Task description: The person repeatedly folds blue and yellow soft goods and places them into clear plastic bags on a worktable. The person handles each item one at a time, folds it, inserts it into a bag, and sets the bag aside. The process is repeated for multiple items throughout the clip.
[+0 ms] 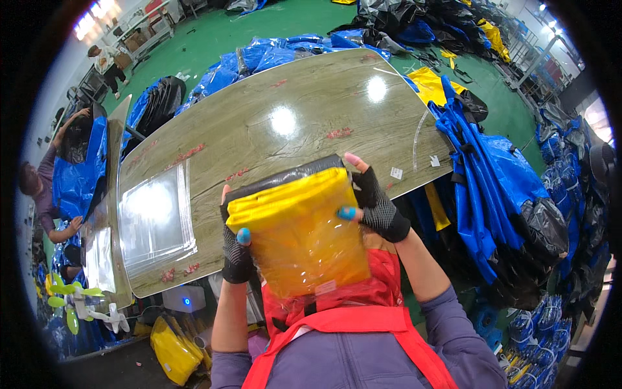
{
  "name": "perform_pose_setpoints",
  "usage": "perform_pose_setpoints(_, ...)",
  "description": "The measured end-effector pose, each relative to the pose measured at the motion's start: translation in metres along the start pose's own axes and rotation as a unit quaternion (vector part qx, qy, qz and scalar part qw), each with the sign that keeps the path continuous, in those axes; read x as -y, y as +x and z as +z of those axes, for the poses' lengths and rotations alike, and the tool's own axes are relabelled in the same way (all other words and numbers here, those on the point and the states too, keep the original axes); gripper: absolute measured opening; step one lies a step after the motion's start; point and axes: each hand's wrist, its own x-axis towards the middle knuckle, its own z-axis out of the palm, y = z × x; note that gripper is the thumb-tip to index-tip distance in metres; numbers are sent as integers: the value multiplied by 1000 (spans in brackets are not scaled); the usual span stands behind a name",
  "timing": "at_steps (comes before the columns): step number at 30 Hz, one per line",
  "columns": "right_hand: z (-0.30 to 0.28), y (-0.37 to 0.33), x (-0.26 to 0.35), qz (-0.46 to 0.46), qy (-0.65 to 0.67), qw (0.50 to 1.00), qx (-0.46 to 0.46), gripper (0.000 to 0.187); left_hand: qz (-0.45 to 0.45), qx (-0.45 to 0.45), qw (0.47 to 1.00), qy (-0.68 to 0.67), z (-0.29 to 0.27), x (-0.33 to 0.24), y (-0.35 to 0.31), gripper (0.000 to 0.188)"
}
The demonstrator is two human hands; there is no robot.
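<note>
1. We hold a folded yellow-and-black garment (295, 217) upright between both hands, above the near edge of the wooden table (272, 123) and close to our red apron (350, 311).
2. The left hand (234, 249), in a fingerless glove, is clamped on the bundle's left edge; the right hand (376, 204), gloved alike, is clamped on its upper right corner. The hands stand apart, one on each side.
3. A clear plastic bag (311, 259) already covers the lower part of the bundle; the top appears uncovered.
4. We judge the step in hand to be bagging, roughly midway.
5. The next move calls for seating the bundle fully into the bag without creasing the folds.
6. A stack of clear bags (155, 220) lies on the table to our left, well apart from the hands.
</note>
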Motion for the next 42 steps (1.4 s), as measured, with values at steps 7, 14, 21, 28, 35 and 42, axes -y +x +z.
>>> perform_pose_setpoints(7,7,-15,-13,-26,-60,992,-112,71,-7,-77,994,81,19,15,-22,49)
perform_pose_setpoints(14,0,-31,-41,-67,-157,985,-12,50,-95,-143,979,109,14,49,-36,32)
perform_pose_setpoints(21,-10,-36,-39,-44,-259,965,-11,31,-18,-140,968,207,9,47,-24,33)
perform_pose_setpoints(28,-8,-32,-30,-69,-275,959,-24,28,32,21,993,115,-1,45,-30,26)
perform_pose_setpoints(35,-6,-19,-25,-117,-309,941,-79,24,37,-16,982,183,2,29,-18,21)
perform_pose_setpoints(42,-9,8,7,-120,-281,949,-71,27,52,-60,977,198,17,-2,22,21)
